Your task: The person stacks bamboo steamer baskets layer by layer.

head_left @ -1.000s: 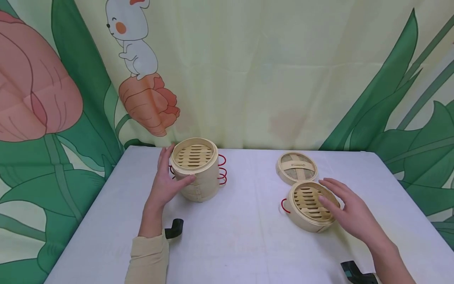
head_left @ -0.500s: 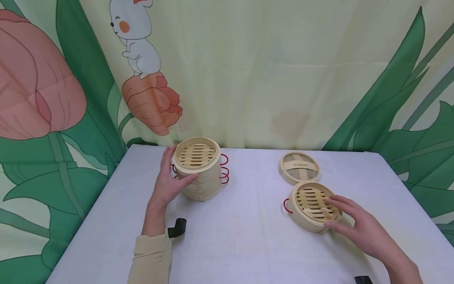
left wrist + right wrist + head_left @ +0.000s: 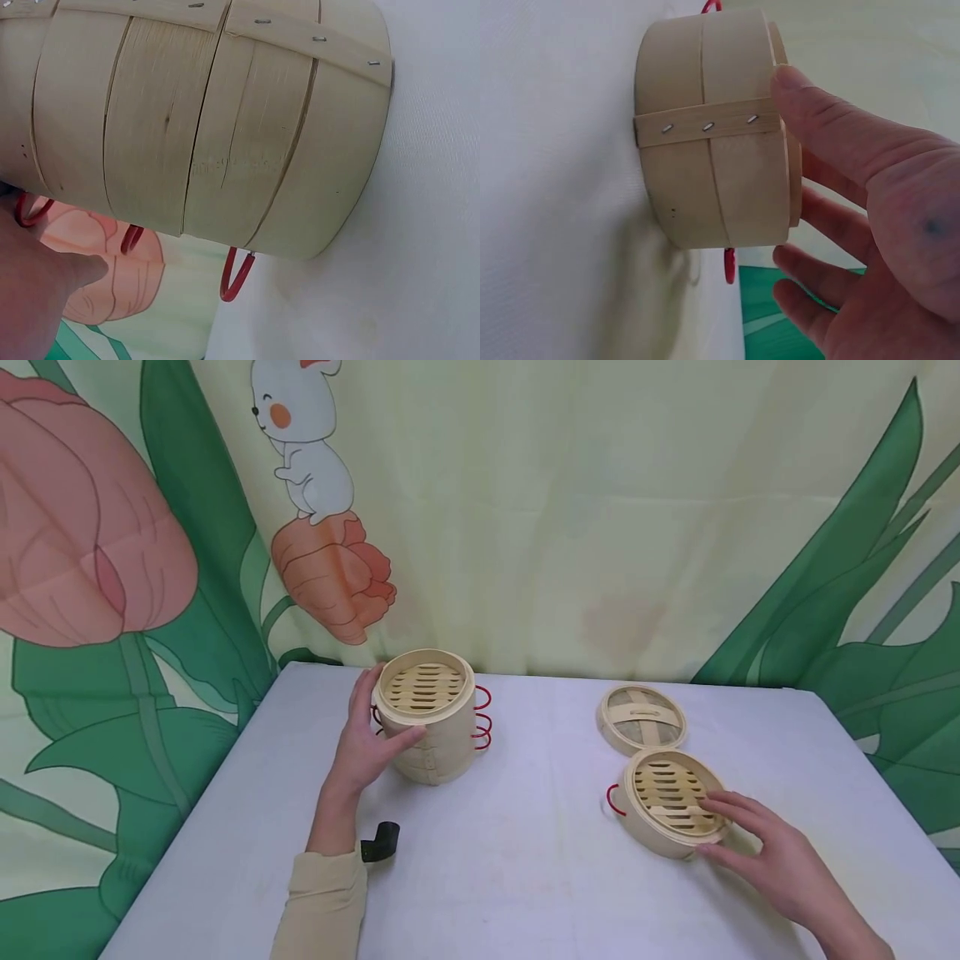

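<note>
On the left of the table, the left hand (image 3: 365,747) rests against a tall stack of bamboo steamer baskets (image 3: 438,752), its thumb across the front and its fingers along the left side. In the left wrist view, part of the hand (image 3: 45,289) shows beside the stack's wall (image 3: 157,120). The right hand (image 3: 776,852) is at a single slatted bamboo steamer basket (image 3: 652,835), thumb at the near rim, fingertips over the right edge. In the right wrist view, the thumb (image 3: 840,124) meets the upper rim and the lower fingers stay loosely extended.
A round woven steamer lid (image 3: 641,714) lies just behind the single basket. Red loop handles (image 3: 483,718) stick out from the stack. A black curved piece (image 3: 381,842) sits at the left wrist. A printed curtain (image 3: 525,510) hangs behind the white table (image 3: 510,877).
The right hand has shifted down and right over its basket, its thumb going from above the slats to the near rim. The left hand stays at the stack. The camera view has drifted slightly.
</note>
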Available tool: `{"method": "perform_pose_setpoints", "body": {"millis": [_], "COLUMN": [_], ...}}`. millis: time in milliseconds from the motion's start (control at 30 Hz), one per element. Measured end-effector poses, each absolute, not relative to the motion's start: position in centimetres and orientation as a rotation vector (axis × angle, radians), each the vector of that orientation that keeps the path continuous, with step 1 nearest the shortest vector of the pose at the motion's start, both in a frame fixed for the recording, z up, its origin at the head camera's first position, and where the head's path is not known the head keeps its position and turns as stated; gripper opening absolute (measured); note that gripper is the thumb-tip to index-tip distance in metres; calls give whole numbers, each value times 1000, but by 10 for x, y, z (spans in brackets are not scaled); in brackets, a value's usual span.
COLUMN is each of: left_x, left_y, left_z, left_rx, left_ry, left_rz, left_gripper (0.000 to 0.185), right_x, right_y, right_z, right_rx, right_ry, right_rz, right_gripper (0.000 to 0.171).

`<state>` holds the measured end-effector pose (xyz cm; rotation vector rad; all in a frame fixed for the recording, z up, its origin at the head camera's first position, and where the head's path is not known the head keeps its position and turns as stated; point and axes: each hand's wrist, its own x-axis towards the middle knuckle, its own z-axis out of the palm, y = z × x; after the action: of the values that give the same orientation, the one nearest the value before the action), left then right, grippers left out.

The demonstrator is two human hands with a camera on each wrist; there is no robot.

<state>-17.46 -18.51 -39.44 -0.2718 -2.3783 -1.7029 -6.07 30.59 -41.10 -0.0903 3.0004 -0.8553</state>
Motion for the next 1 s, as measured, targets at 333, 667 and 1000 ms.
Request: {"method": "perform_pose_setpoints", "body": {"millis": [333,667,1000], "left_x": [-177,-177,-175], "left_y": [-185,-186,-184], "left_z": [-394,-397,-395], "left_rx": [-283,-311,-303], "left_ry": [-2369,-2350,-2367], "left_rz": [-1725,-1697,-1687], "left_gripper": [102,104,101], "right_x": [-58,-52,-52], "right_y": [310,310,310], "right_z": [-421,-434,-437], "right_rx": [-117,-233,-282], "right_ry": [3049,3184,3160], "right_rz": [-879,-933,-1033], "right_gripper": [49,37,26]}}
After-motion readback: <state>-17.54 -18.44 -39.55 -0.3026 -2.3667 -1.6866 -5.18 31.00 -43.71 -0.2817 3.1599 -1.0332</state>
